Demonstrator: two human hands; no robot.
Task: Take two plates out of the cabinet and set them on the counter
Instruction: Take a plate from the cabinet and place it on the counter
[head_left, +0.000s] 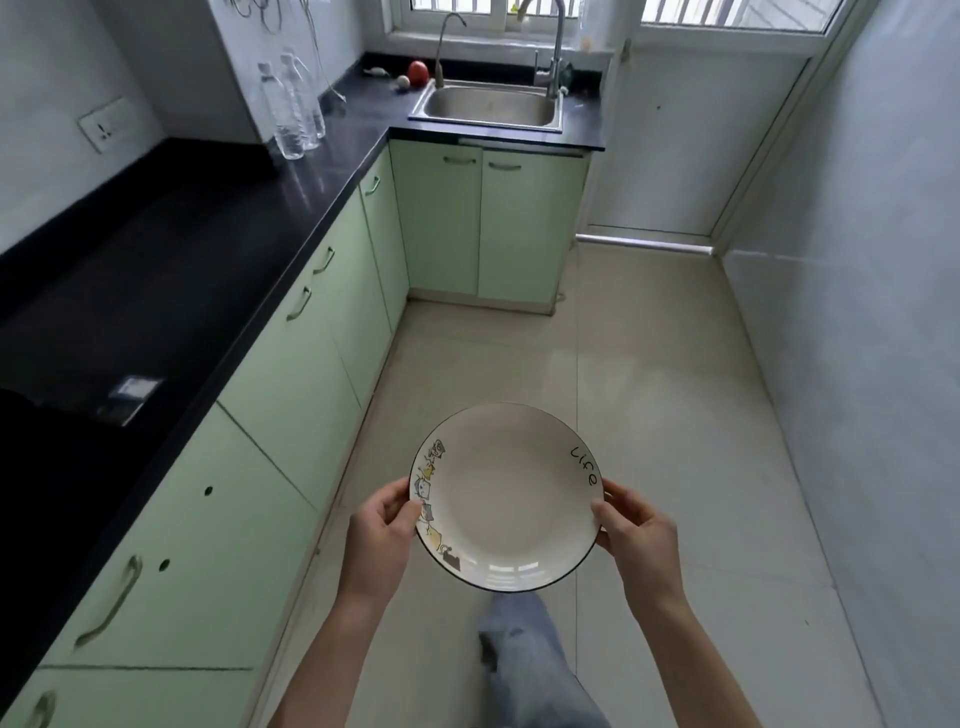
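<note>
A white plate (506, 496) with a dark rim, cartoon figures on its left side and the word "Life" on its right hangs level over the floor. My left hand (382, 535) grips its left rim and my right hand (636, 535) grips its right rim. I cannot tell whether a second plate lies under it. The black counter (171, 291) runs along the left, apart from the plate. Pale green cabinets (291, 395) below the counter all have shut doors.
Clear water bottles (296, 106) stand on the counter at the far corner, next to a steel sink (488, 106) with a red fruit (417, 73) beside it. A dark cooktop (47, 467) sits at the near left. Beige floor tiles (649, 415) stretch ahead; a white wall (857, 364) bounds the right.
</note>
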